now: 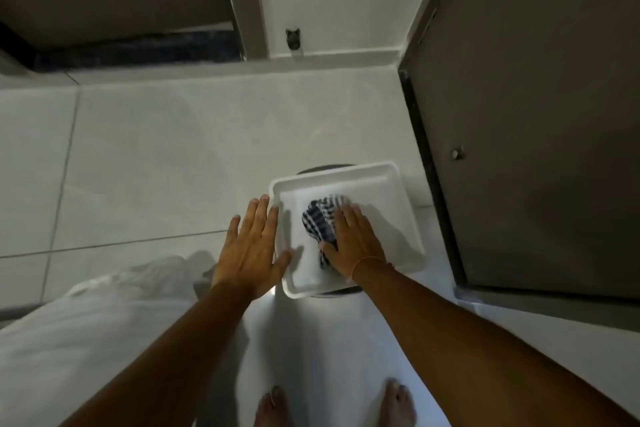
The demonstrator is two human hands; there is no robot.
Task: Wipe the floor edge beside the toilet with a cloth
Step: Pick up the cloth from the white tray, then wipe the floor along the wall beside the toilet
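Observation:
A blue-and-white checked cloth (320,220) lies bunched in a white square tray (391,204) that rests on a dark round object (325,168). My right hand (353,243) lies flat on the cloth's right side with fingers spread, pressing on it rather than gripping. My left hand (251,250) hovers open over the tray's left rim, fingers apart and holding nothing. No toilet is in view.
Pale floor tiles (173,156) fill the middle. A dark door (540,114) stands at the right, with a white wall and small fitting (293,38) behind. White fabric (86,322) covers the lower left. My bare feet (273,407) show at the bottom edge.

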